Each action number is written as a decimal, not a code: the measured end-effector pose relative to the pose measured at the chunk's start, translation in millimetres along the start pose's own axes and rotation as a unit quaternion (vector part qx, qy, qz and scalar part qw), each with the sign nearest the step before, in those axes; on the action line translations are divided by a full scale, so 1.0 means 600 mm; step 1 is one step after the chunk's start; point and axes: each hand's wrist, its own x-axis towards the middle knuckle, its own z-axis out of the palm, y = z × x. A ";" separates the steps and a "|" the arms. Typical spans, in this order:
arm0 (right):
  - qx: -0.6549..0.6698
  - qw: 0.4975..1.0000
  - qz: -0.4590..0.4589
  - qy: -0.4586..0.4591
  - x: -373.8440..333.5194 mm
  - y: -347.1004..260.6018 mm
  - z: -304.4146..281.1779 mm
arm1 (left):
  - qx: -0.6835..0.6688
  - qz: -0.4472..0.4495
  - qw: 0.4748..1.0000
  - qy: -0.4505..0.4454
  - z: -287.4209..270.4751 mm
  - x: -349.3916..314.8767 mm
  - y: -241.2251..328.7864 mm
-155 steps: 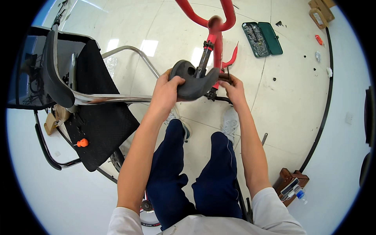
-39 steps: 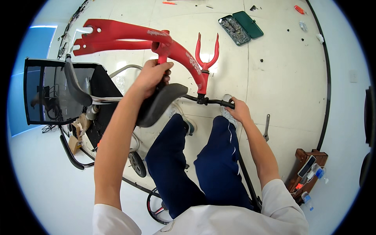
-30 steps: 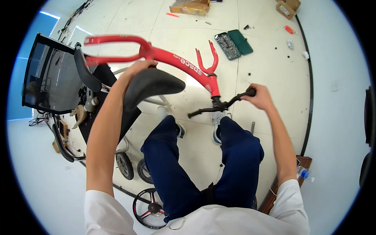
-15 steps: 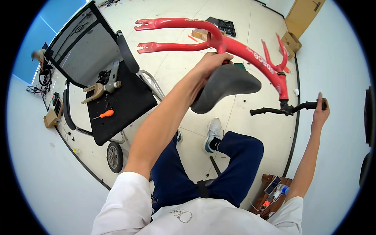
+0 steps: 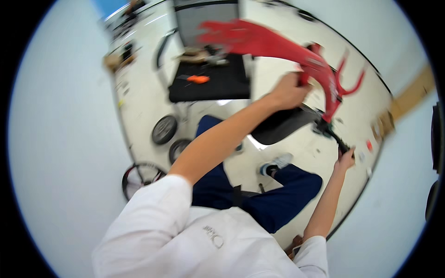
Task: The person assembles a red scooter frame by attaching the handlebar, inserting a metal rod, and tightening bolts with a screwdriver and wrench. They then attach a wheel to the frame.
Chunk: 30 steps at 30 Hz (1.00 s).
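A red children's bike frame (image 5: 289,47), smeared by motion, hangs upside down in the air before me. My left hand (image 5: 289,91) is closed around its seat tube, just above the dark grey saddle (image 5: 285,126). At the right end, the red fork (image 5: 353,88) points upward and a black handlebar (image 5: 336,138) sits below it. My right hand (image 5: 345,160) grips the handlebar's near end. The far half of the handlebar is hard to make out.
On a black chair (image 5: 218,85) lie an orange-handled screwdriver (image 5: 198,79) and a beige fork-like part (image 5: 193,57). Small wheels (image 5: 164,129) stand on the floor to the left, near a larger spoked wheel (image 5: 132,178). Cardboard boxes (image 5: 383,125) stand by the right wall.
My view has turned left, bringing the chair toward the middle. The frame has swung round, its rear end blurred, and the handlebar has come closer to the saddle. Both hands keep their hold.
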 end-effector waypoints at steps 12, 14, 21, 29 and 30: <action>-0.052 0.821 0.566 0.050 -0.261 0.576 -0.077 | 0.264 -0.066 0.961 0.040 -0.153 -0.217 -0.287; -0.078 0.777 0.623 0.039 -0.265 0.621 -0.122 | 0.253 -0.102 0.961 0.037 -0.152 -0.218 -0.330; -0.155 0.715 0.681 0.031 -0.328 0.650 -0.206 | 0.182 -0.214 0.960 0.014 -0.178 -0.256 -0.405; -0.279 0.749 0.600 -0.013 -0.334 0.581 -0.114 | 0.164 -0.149 0.975 0.023 -0.138 -0.257 -0.547; -0.267 0.751 0.601 -0.057 -0.339 0.559 -0.092 | 0.166 -0.111 0.979 0.030 -0.123 -0.257 -0.564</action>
